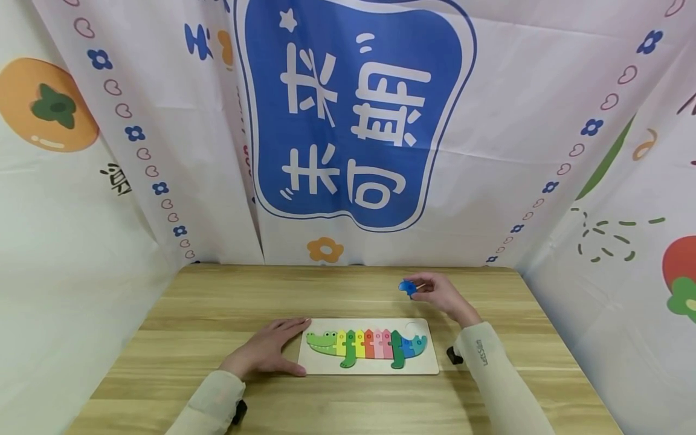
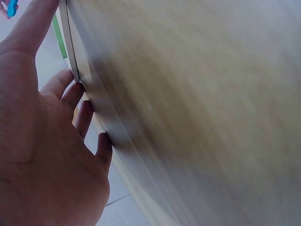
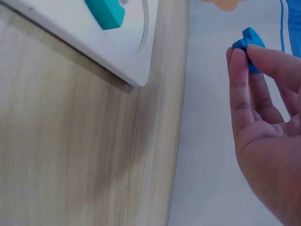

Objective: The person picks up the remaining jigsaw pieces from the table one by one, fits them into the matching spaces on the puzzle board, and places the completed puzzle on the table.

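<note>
A wooden crocodile puzzle board point(image 1: 370, 370) lies on the table, with colored pieces in a row from a green head to a blue-green tail. At the tail's upper tip, part of the recess shows bare. My left hand point(image 1: 269, 347) touches the board's left end, its thumb at the near corner and its fingers toward the far corner, spread and fairly straight. Beyond the board's far right, my right hand point(image 1: 441, 294) pinches a small blue puzzle piece point(image 1: 408, 288) between thumb and fingertips. This piece point(image 3: 254, 47) is held above the surface, apart from the board.
The wood-grain table point(image 1: 348, 405) extends around the board on all sides. A printed cloth point(image 1: 489, 121) hangs behind its far edge, with more cloth at the left and right. Dark wrist devices point(image 1: 455, 355) sit under both sleeves.
</note>
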Demonstrator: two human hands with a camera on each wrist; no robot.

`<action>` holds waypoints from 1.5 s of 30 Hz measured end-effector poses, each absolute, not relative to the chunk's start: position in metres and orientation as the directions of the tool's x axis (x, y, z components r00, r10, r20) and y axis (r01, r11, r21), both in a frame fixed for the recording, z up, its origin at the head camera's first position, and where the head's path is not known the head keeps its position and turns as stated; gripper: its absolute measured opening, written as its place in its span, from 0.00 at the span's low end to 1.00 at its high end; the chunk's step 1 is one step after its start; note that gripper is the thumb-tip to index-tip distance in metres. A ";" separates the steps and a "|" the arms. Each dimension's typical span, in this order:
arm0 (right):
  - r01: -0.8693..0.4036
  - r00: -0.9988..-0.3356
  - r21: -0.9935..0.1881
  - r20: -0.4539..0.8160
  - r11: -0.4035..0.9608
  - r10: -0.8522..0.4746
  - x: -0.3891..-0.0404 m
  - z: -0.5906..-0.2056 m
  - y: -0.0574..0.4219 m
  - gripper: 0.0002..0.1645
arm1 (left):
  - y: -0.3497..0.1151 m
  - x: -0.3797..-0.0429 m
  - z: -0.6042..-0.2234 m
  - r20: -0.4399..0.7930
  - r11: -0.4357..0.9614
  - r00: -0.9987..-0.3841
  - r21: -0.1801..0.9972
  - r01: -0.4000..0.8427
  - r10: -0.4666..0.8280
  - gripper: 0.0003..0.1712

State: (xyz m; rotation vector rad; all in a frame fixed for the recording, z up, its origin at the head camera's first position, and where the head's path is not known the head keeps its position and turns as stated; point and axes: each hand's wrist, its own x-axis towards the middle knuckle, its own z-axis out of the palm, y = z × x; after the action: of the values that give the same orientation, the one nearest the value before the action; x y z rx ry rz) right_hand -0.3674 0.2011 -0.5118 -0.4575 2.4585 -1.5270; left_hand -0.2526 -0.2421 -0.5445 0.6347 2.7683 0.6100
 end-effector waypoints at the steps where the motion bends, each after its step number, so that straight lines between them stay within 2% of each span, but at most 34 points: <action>1: -0.148 -0.929 -0.899 -0.016 0.412 -0.369 -0.368 -0.512 0.202 0.25 | -0.242 -0.253 -0.544 -0.133 0.818 -0.878 0.447 0.362 0.460 0.64; 18: -0.085 -0.939 -0.916 -0.058 0.393 -0.339 -0.364 -0.516 0.202 0.25 | -0.242 -0.252 -0.544 -0.131 0.817 -0.874 0.440 0.372 0.468 0.64; 23: -0.070 -0.930 -0.920 -0.080 0.386 -0.360 -0.361 -0.516 0.203 0.22 | -0.242 -0.252 -0.545 -0.127 0.818 -0.874 0.436 0.375 0.468 0.64; 27: -0.058 -0.918 -0.899 -0.124 0.435 -0.378 -0.359 -0.516 0.207 0.18 | -0.242 -0.252 -0.544 -0.127 0.818 -0.873 0.435 0.377 0.471 0.64; 31: -0.112 -0.879 -0.860 -0.148 0.498 -0.453 -0.355 -0.517 0.211 0.18 | -0.242 -0.253 -0.543 -0.127 0.816 -0.873 0.438 0.377 0.471 0.64; 36: -0.140 -0.835 -0.854 -0.170 0.501 -0.523 -0.350 -0.519 0.217 0.17 | -0.242 -0.253 -0.542 -0.127 0.816 -0.872 0.437 0.378 0.472 0.64; 45: -0.145 -0.826 -0.846 -0.182 0.513 -0.534 -0.344 -0.528 0.222 0.14 | -0.241 -0.250 -0.542 -0.126 0.819 -0.877 0.439 0.370 0.464 0.63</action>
State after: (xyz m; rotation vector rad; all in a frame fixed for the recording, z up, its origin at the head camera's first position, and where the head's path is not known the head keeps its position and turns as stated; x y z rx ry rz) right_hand -0.3442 0.2221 -0.5278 -0.5581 2.3351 -1.2492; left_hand -0.2504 -0.2413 -0.5422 0.6451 2.7755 0.6010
